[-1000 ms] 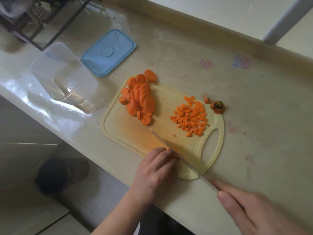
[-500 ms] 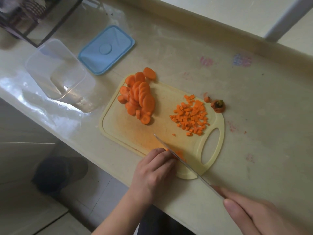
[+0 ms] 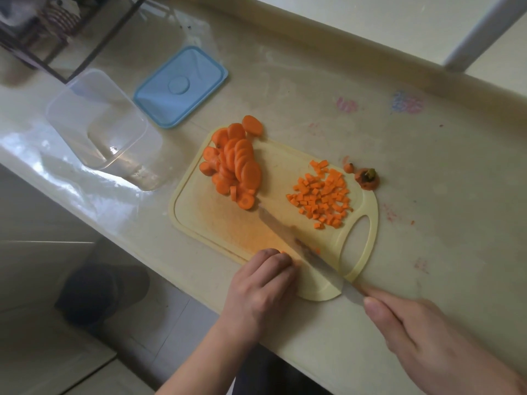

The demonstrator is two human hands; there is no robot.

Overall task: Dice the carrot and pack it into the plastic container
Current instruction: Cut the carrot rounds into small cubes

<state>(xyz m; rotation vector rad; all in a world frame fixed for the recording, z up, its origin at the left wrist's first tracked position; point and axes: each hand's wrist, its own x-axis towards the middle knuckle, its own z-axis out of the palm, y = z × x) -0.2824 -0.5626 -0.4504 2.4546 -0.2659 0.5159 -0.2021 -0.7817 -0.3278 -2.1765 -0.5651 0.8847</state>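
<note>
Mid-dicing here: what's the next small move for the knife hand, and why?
Probably bring the knife down beside the left hand, whose fingers cover a bit of carrot at the cutting board edge. The right hand holds the handle; the slice pile remains undiced.

cutting board [image 3: 216,220]: pale yellow, orange stain near its front edge | slices [image 3: 233,163] and dice [image 3: 320,199] on it: bright orange | lid [image 3: 181,85] behind board: light blue | container [image 3: 97,118]: clear | counter [image 3: 427,172]: cream, faint pink-blue smudges
</note>
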